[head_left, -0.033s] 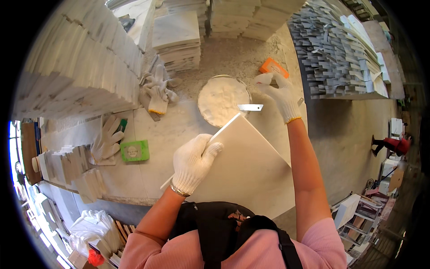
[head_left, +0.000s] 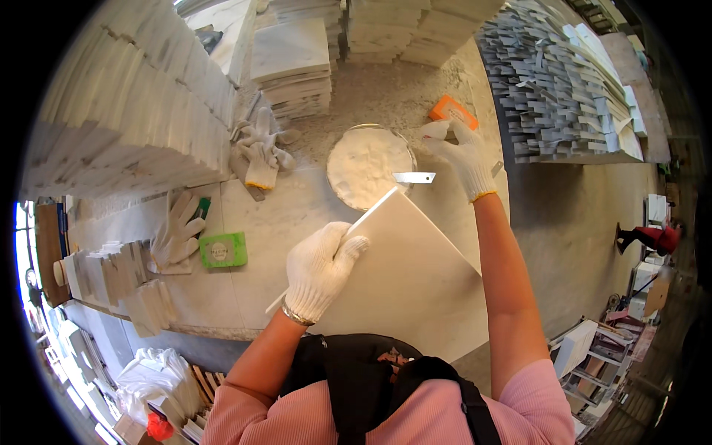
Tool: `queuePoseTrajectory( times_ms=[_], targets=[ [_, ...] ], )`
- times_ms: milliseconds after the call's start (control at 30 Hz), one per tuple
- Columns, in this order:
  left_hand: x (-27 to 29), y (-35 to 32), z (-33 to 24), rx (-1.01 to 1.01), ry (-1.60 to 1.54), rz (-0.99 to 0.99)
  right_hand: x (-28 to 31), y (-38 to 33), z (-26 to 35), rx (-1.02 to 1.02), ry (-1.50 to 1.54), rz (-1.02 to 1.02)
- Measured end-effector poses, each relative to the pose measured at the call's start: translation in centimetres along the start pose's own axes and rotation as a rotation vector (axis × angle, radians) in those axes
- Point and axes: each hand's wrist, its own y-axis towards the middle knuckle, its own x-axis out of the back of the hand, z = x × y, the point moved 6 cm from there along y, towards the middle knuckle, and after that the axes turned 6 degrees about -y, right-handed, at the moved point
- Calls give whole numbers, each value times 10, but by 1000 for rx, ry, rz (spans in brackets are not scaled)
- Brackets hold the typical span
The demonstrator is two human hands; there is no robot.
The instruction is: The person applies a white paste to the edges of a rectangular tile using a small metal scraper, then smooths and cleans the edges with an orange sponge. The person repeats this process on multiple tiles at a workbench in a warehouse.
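Observation:
My left hand [head_left: 320,259], in a white knit glove, grips the upper left edge of a smooth white stone tile [head_left: 408,274], its thumb on the face. The tile slants in front of my body. Beyond its upper corner stands a round tub [head_left: 368,165] filled with lumpy off-white powder or paste. A small metal blade [head_left: 414,178] juts over the tub's right rim. To the right, my gloved right hand [head_left: 461,157] is beside an orange block [head_left: 454,111]. Its fingers look bent but apart, with nothing visible in them; whether they touch the block is unclear.
Tall stacks of white slabs [head_left: 133,104] line the left and back. Spare gloves [head_left: 261,148] and a green block [head_left: 223,250] lie on the worktable [head_left: 259,289]. Stacked grey strips [head_left: 564,96] stand at right; a person in red [head_left: 656,239] is farther off.

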Motion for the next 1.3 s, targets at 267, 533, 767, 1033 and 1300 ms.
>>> queuePoseTrajectory(
  times_ms=[267, 533, 767, 1033, 1300],
  targets=[
    [0, -1, -1, 23, -16, 17, -8, 6, -12, -15, -248, 18],
    [0, -1, -1, 68, -65, 19, 14, -56, 31, -1, -39, 19],
    [0, -3, -3, 55, -73, 10, -15, -64, 39, 38, -301, 216],
    [2, -5, -1, 15, -67, -11, -1, -60, 43, 35, -30, 85],
    [1, -5, -5, 7, -52, -4, -17, -54, 27, -68, 47, 133]
  ],
)
